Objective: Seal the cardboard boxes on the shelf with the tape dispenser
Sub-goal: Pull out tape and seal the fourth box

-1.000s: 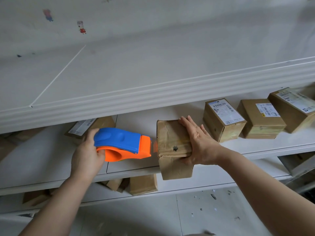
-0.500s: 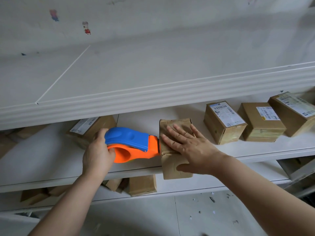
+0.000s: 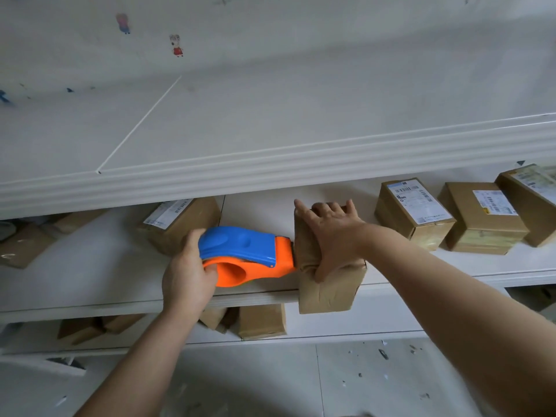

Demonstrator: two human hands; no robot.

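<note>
On the front edge of the white shelf board (image 3: 90,266): small, creased brown cardboard box (image 3: 328,291), overhanging the lip. Clamped from above by right hand (image 3: 331,233), fingers spread across the top and hooked over the far edge, thumb pressed down the near face; judged a brace against a push from the left. Against its left side: blue-and-orange plastic tape dispenser (image 3: 246,254), nose touching the cardboard, gripped by left hand (image 3: 186,272) with fingers curled round the handle; judged the start of a tape run. Tape itself not discernible. Further right, apart: labelled brown cardboard boxes (image 3: 413,215), untouched.
</note>
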